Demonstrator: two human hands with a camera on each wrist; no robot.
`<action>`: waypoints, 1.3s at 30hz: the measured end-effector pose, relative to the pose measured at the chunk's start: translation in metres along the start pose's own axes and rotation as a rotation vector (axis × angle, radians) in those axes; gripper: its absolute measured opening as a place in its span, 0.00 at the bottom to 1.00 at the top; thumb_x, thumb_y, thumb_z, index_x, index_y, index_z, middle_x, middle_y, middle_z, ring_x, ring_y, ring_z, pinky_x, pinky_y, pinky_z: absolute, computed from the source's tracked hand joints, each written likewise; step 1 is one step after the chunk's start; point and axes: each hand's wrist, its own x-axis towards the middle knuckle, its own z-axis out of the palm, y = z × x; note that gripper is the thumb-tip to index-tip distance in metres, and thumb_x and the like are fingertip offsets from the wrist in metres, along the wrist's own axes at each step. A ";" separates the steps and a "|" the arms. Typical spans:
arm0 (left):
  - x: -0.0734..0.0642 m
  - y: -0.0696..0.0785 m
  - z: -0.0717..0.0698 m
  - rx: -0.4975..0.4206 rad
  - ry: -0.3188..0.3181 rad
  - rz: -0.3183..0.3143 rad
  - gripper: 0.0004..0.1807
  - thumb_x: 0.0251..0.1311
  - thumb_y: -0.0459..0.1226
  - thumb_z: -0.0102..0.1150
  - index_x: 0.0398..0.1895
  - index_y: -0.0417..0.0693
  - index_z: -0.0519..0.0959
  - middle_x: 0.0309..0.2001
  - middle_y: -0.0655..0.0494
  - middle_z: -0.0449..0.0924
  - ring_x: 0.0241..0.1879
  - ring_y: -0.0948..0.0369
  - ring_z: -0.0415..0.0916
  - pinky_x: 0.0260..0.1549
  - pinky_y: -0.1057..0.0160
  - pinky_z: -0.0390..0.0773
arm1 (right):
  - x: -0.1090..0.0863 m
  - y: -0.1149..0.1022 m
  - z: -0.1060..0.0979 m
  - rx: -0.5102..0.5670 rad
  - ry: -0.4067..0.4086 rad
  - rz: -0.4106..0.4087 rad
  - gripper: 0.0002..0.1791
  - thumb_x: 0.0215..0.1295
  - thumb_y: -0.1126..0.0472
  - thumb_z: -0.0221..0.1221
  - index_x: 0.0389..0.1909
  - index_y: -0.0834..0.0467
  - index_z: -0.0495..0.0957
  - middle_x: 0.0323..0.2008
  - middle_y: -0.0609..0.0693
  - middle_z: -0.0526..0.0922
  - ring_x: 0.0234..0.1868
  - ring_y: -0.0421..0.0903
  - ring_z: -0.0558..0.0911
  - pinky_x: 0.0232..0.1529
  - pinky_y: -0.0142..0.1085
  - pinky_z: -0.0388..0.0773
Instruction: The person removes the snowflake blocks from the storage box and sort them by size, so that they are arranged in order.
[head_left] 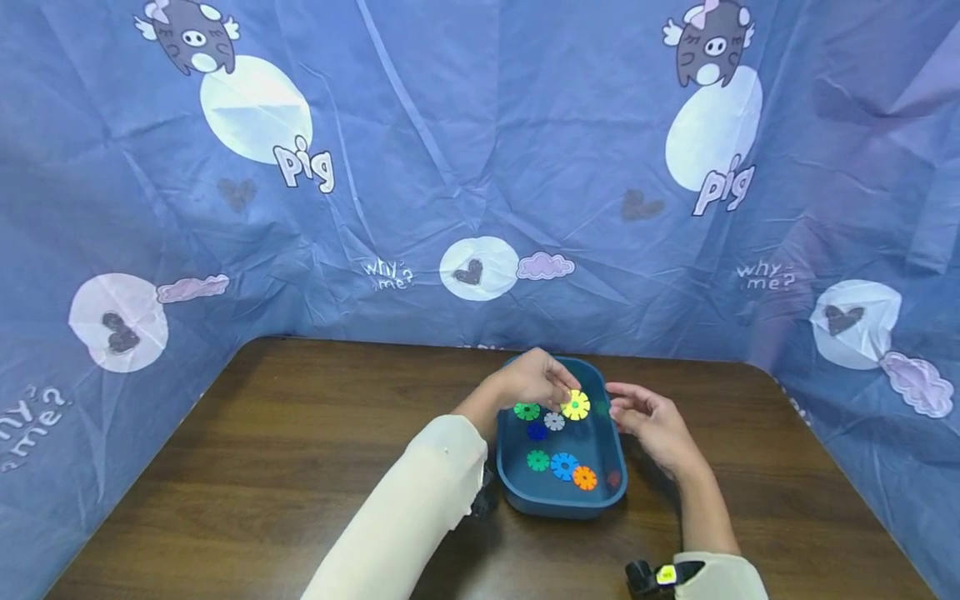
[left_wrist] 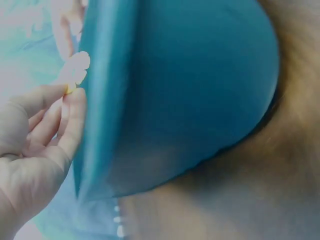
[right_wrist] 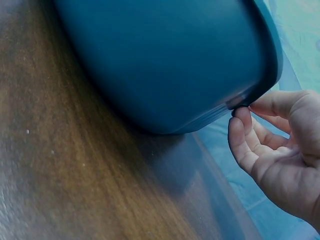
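Note:
My left hand [head_left: 536, 382] reaches over the blue plastic bin [head_left: 555, 504] and pinches a yellow notched snowflake disc [head_left: 576, 405] between thumb and fingertips. In the left wrist view the disc [left_wrist: 79, 67] looks washed out, standing out past the fingertips by the bin's rim. At the bin's right side is my right hand [head_left: 652, 421], its thumb and fingertips together at the rim in the right wrist view. Lower in the bin lie a green disc [head_left: 537, 461], a light blue disc [head_left: 565, 467] and an orange disc [head_left: 585, 477].
Below my left hand are another green disc [head_left: 527, 411], a white disc [head_left: 554, 422] and a dark blue disc [head_left: 537, 431]. A red disc [head_left: 614, 479] sits by the bin's right wall. The brown wooden table [head_left: 315, 450] meets a blue printed cloth [head_left: 420, 167] behind.

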 end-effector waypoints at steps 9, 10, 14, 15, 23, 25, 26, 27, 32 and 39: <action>-0.007 0.006 -0.034 -0.108 0.143 0.018 0.10 0.66 0.22 0.59 0.48 0.31 0.84 0.41 0.44 0.85 0.45 0.45 0.86 0.48 0.51 0.85 | -0.001 -0.001 0.001 0.011 0.018 -0.004 0.23 0.74 0.67 0.58 0.67 0.65 0.73 0.53 0.67 0.81 0.45 0.45 0.83 0.45 0.36 0.84; -0.008 0.006 -0.038 -0.123 0.165 0.019 0.11 0.66 0.22 0.59 0.49 0.30 0.84 0.41 0.43 0.85 0.44 0.47 0.85 0.48 0.52 0.85 | -0.001 0.000 0.001 0.014 0.017 -0.005 0.23 0.73 0.67 0.58 0.67 0.65 0.73 0.53 0.67 0.80 0.45 0.45 0.83 0.45 0.35 0.84; -0.013 0.004 -0.055 -0.167 0.266 0.018 0.12 0.67 0.22 0.58 0.51 0.29 0.83 0.43 0.42 0.84 0.41 0.54 0.84 0.47 0.55 0.86 | -0.001 0.001 0.001 0.010 0.011 -0.006 0.23 0.74 0.66 0.59 0.67 0.66 0.73 0.54 0.67 0.80 0.47 0.45 0.83 0.46 0.35 0.84; -0.014 0.002 -0.060 -0.184 0.291 0.016 0.12 0.67 0.22 0.57 0.52 0.29 0.82 0.44 0.41 0.84 0.42 0.54 0.84 0.47 0.56 0.85 | 0.000 0.001 0.001 0.007 0.010 -0.001 0.23 0.74 0.66 0.59 0.67 0.65 0.73 0.54 0.66 0.80 0.47 0.45 0.83 0.47 0.36 0.84; -0.021 -0.020 -0.092 -0.309 0.460 -0.016 0.14 0.67 0.21 0.55 0.54 0.26 0.80 0.52 0.36 0.82 0.42 0.55 0.83 0.45 0.60 0.86 | 0.000 0.002 0.000 -0.011 0.010 0.016 0.23 0.74 0.65 0.59 0.68 0.64 0.74 0.55 0.64 0.81 0.49 0.46 0.83 0.49 0.37 0.84; -0.024 -0.027 -0.099 -0.321 0.489 -0.041 0.14 0.67 0.21 0.56 0.53 0.26 0.80 0.52 0.36 0.81 0.41 0.55 0.83 0.44 0.61 0.86 | 0.000 0.003 0.000 -0.009 0.011 0.022 0.23 0.74 0.65 0.59 0.68 0.63 0.74 0.55 0.64 0.81 0.49 0.46 0.83 0.49 0.37 0.84; -0.025 -0.031 -0.102 -0.328 0.501 -0.051 0.14 0.67 0.21 0.55 0.53 0.26 0.80 0.52 0.36 0.81 0.40 0.55 0.83 0.44 0.60 0.86 | 0.000 0.003 0.001 -0.008 0.014 0.028 0.23 0.74 0.65 0.59 0.67 0.63 0.75 0.55 0.63 0.81 0.49 0.46 0.83 0.49 0.37 0.84; -0.027 -0.034 -0.105 -0.332 0.513 -0.063 0.14 0.66 0.21 0.55 0.53 0.26 0.80 0.52 0.36 0.81 0.40 0.56 0.83 0.44 0.60 0.86 | 0.000 0.003 0.000 -0.014 0.009 0.022 0.23 0.74 0.65 0.59 0.68 0.63 0.74 0.55 0.64 0.81 0.50 0.46 0.83 0.49 0.37 0.84; -0.033 -0.052 -0.115 -0.366 0.556 -0.109 0.14 0.66 0.21 0.55 0.53 0.25 0.80 0.51 0.38 0.81 0.39 0.56 0.83 0.45 0.59 0.86 | 0.000 0.003 0.000 -0.022 0.017 0.022 0.23 0.74 0.65 0.59 0.68 0.63 0.75 0.54 0.64 0.81 0.49 0.47 0.84 0.49 0.37 0.84; -0.037 -0.075 -0.116 -0.371 0.589 -0.194 0.15 0.65 0.20 0.55 0.54 0.24 0.79 0.49 0.37 0.81 0.38 0.56 0.82 0.48 0.57 0.85 | -0.001 0.000 0.001 -0.015 0.009 0.018 0.23 0.74 0.65 0.59 0.68 0.64 0.74 0.54 0.65 0.81 0.48 0.45 0.84 0.48 0.36 0.84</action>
